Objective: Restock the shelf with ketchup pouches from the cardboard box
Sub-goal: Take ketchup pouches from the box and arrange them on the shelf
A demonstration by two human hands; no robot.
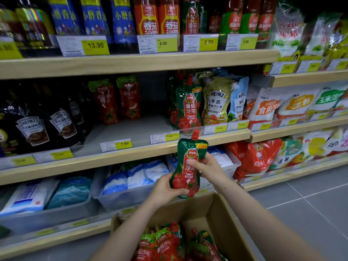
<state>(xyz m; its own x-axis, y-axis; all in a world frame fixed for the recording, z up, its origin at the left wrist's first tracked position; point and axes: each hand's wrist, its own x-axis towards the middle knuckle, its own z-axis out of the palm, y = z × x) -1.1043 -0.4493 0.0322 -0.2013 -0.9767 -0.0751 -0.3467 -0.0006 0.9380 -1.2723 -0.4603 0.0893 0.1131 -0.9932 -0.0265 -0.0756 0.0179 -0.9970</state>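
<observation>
Both hands grip one ketchup pouch (188,166) upright, spout at twelve o'clock: left hand (165,191) at its base, right hand (208,166) mid-body. Open shelf (131,132) gap lies toward eleven o'clock; cardboard box (224,219) at six.

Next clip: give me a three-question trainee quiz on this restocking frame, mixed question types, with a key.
1. True or false: the green and red spouted ketchup pouch is held by both hands.
2. Which part of it does the left hand grip?
A. the red cap
B. the lower edge
C. nothing
3. Fill in: the matching ketchup pouch standing on the middle shelf is directly left of a ____ brand olive-green salad dressing pouch.

Key
1. True: the right hand grips its middle as well.
2. B
3. Heinz

More pouches lie in the open brown cardboard box below.
</observation>
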